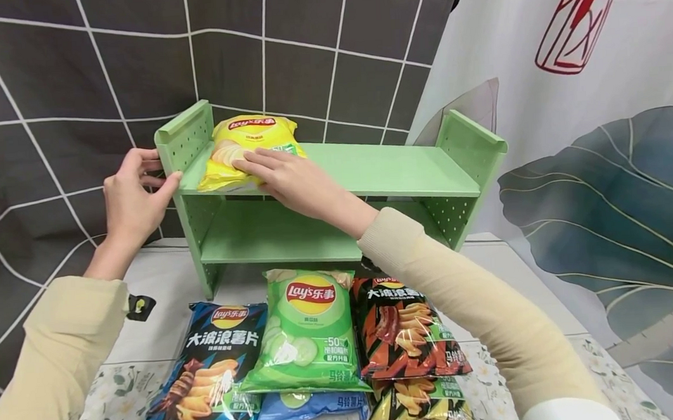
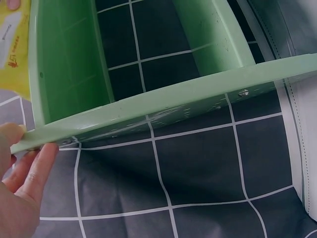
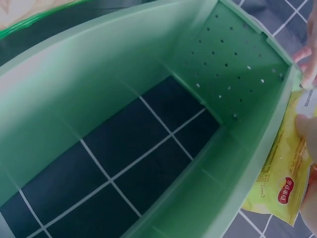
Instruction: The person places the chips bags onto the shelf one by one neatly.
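A yellow bag of potato chips (image 1: 253, 141) leans back on the upper board of a green two-tier shelf (image 1: 391, 169), at its left end. My right hand (image 1: 291, 177) holds this bag, fingers laid over its front. In the right wrist view the thumb (image 3: 308, 131) presses the bag's printed back (image 3: 282, 183), beside the shelf edge. My left hand (image 1: 138, 198) grips the shelf's left side panel (image 1: 187, 138), with the thumb at the front edge and fingers on the outer side. The left wrist view shows those fingers (image 2: 39, 171) against the panel.
In front of the shelf lie several chip bags: a dark blue one (image 1: 208, 369), a green one (image 1: 305, 332) over a blue one (image 1: 301, 411), and a red-black one (image 1: 406, 333) over a yellow-black one (image 1: 421, 405). A dark checked curtain (image 1: 135, 68) hangs behind.
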`<control>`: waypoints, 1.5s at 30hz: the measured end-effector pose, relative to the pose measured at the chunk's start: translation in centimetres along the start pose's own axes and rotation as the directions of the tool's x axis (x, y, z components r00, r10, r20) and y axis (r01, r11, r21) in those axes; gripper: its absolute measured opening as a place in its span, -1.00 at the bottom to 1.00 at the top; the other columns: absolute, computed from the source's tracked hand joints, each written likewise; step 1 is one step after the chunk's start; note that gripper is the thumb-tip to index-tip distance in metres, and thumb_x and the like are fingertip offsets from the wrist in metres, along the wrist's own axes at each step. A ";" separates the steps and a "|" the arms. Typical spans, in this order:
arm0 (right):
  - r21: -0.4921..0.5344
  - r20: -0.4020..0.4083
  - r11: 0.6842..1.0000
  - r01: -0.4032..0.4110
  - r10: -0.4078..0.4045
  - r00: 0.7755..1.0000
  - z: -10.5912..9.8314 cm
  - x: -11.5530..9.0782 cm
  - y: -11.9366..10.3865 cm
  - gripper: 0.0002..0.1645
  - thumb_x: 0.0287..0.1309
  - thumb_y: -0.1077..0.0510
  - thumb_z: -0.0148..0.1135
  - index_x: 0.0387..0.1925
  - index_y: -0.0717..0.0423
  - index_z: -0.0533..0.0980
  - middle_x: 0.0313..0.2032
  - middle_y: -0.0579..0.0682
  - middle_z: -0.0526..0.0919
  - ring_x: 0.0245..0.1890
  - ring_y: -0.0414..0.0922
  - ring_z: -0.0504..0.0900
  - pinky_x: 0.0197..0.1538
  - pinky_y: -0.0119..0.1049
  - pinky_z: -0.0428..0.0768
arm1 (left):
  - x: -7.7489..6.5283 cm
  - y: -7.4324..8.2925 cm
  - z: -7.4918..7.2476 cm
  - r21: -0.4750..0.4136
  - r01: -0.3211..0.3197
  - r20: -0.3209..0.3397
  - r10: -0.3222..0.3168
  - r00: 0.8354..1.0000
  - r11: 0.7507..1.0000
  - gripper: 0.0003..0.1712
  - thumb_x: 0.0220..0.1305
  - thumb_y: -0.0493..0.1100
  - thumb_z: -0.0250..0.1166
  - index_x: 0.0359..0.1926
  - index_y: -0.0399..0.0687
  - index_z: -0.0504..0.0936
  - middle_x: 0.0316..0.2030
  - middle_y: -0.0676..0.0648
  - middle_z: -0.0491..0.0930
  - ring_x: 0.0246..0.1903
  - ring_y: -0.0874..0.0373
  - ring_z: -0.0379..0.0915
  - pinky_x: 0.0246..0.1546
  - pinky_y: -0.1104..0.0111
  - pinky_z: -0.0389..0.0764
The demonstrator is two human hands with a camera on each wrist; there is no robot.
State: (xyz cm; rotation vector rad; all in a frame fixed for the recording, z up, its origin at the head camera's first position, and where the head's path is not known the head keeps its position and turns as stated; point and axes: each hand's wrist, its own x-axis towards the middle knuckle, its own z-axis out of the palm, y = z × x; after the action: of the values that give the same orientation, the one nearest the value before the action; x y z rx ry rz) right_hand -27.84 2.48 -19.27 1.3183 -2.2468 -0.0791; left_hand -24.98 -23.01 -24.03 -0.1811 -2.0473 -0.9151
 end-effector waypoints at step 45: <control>-0.152 0.159 0.988 -0.005 0.030 0.987 -1.2 -0.7 -0.6 -0.26 0.41 -0.08 -0.08 0.51 -0.15 -0.04 0.52 -0.08 -0.05 0.52 -0.05 -0.09 0.48 0.08 -0.16 | -0.1 -0.1 -0.1 0.033 0.002 0.007 -0.003 1.000 0.999 -0.58 0.21 -0.25 0.27 0.07 -0.32 0.47 -0.04 -0.35 0.64 -0.50 0.94 0.16 -0.41 0.88 0.18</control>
State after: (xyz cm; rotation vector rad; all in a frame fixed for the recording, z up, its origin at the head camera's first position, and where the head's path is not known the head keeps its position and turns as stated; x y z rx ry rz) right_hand -26.54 3.00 -18.65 1.2504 -2.3338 -0.3544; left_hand -24.93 -23.10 -24.12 -0.1639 -2.0679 -0.8828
